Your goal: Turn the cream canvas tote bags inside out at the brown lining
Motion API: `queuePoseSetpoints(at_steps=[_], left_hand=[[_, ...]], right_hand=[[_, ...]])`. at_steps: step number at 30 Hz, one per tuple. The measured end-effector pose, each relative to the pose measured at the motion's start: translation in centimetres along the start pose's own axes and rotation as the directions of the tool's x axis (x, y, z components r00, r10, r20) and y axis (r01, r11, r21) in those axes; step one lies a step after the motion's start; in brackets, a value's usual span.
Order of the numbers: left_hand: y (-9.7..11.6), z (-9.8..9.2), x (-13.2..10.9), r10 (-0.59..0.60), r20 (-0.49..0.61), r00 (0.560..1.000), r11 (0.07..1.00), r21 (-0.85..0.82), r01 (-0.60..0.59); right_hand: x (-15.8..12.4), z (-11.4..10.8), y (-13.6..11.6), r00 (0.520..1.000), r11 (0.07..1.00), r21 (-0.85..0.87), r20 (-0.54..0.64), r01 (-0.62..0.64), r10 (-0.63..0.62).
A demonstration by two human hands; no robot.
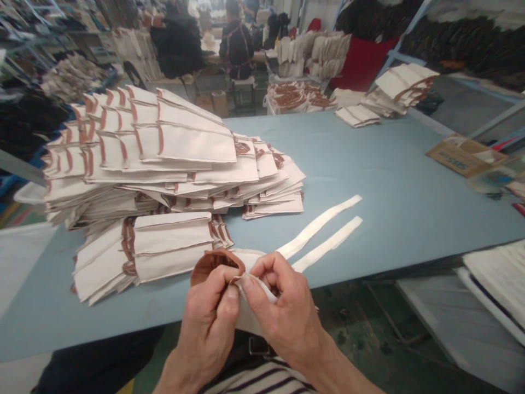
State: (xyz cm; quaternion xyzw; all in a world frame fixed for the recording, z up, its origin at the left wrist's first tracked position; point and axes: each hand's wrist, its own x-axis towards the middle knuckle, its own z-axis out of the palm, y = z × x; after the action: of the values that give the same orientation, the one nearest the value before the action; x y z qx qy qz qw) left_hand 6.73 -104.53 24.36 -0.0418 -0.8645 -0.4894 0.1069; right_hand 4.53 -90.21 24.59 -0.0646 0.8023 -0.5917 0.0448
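Both my hands pinch one cream fabric piece (250, 257) with a brown trimmed end at the near edge of the blue-grey table (369, 164). My left hand (209, 323) grips the brown curled end between thumb and fingers. My right hand (283, 306) pinches the cream cloth right beside it. Two long cream straps (324, 232) of the piece trail away to the right across the table. Just beyond my hands lies a small pile of folded cream pieces with brown trim (151, 251).
A big fanned stack of the same folded pieces (151, 153) fills the table's left half. More stacks (385, 93) sit at the far end, a cardboard box (463, 156) at the right edge. A person (237, 44) sits beyond the table.
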Motion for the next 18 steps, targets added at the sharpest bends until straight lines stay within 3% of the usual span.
queuePoseSetpoints(at_steps=[6, 12, 18], left_hand=[[0.1, -1.1, -0.9, -0.112, 0.126, 0.986, 0.993, 0.04, 0.108], [0.0, -1.4, -1.2, -0.211, 0.164, 0.964, 0.971, 0.148, 0.187], [-0.5, -1.3, -0.6, -0.244, 0.171, 0.955, 0.964, -0.061, 0.258]], right_hand=[[-0.1, 0.7, 0.9, 0.994, 0.999, 0.045, 0.108, -0.024, 0.019], [-0.1, 1.5, 2.1, 0.983, 0.992, 0.111, 0.181, -0.063, 0.042], [0.3, 1.6, 2.0, 0.979, 0.98, 0.174, 0.192, -0.099, 0.065]])
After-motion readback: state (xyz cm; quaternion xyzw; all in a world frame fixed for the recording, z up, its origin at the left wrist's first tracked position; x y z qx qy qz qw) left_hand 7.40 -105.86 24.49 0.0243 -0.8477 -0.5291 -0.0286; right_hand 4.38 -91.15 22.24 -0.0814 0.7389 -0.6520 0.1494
